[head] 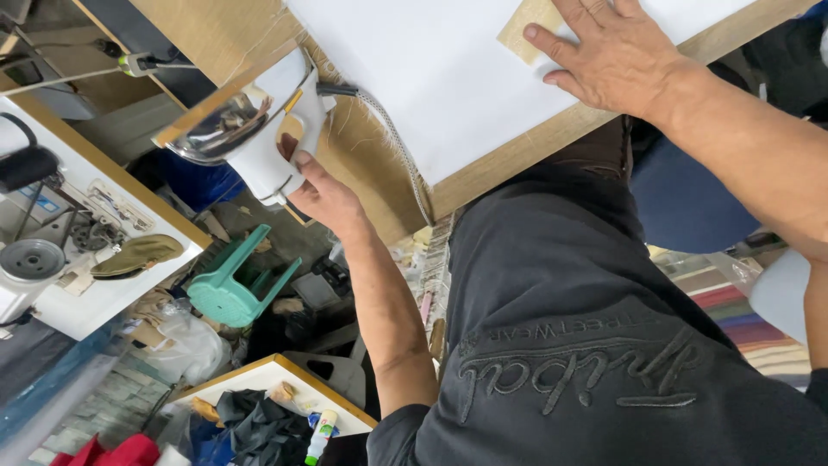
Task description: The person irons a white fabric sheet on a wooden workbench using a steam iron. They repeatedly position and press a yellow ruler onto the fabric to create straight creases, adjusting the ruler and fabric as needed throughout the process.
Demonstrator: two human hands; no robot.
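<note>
Two hands in play here, starting nearest the dark embroidered top (586,345). The left hand (323,194) is wrapped round the handle of a white steam iron (259,129), which sits tipped up past the left edge of the tabletop (517,155) with its shiny soleplate facing out over the floor. Its braided cord (397,142) trails back along the near edge. Further in, the right hand (612,56) lies flat, fingers spread wide, pressing a small tan piece of fabric (530,30) onto a white sheet (431,69) near the far right corner. My worry: the iron hangs out in the air on one hand's grip, so a slip would probably drop it towards the green plastic stool (233,285) below. A snag of that cord on the tabletop edge could also yank it, and those spread fingers are in the way if it swings over hot. Label-wise there's not much. There's a small white bottle with a green cap and a colourful band (321,436) on a low tray at the floor, and a stack of striped cloth (742,324) off to the right.
</note>
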